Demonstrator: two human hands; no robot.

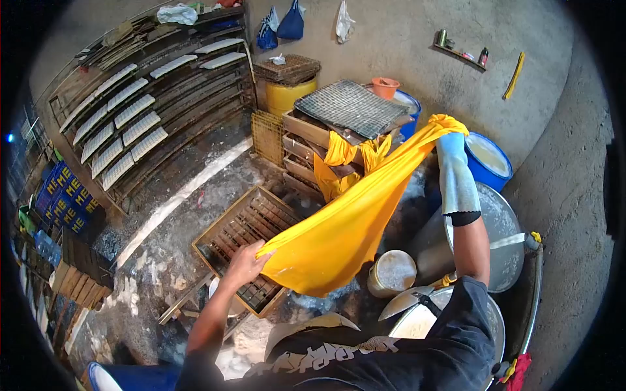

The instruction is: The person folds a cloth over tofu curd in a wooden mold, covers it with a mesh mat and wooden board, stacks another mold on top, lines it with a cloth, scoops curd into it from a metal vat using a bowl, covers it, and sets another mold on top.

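held the yellow cloth [345, 228] aslant between both hands, low at the left and high at the right; had the fingers of the bare left hand [244, 266] closed tight on its near corner; could not tell the spread of the fingers on the gloved right hand [451, 163], hidden under bunched fabric.

seemed to call for a firm pinch at the left, a steady lift at the right and an even pull between, to spread the slack without twisting; looked wise to lift the hanging edge clear of the slatted tray [245, 229] and the pale bucket [376, 285], likely snagging or wetting points.

saw a grey, stained floor [225, 173] below, streaked with white; noted a wooden stack [306, 132] ahead, topped with a mesh screen [349, 107] and hung with smaller yellow cloths [340, 150]; found a large metal drum [430, 251] and a blue barrel [481, 174] at the right, near the rough wall [554, 215]; made out white trays [141, 127] along the slatted rack [250, 72] at the left, and blue bags [291, 24] hanging beyond.
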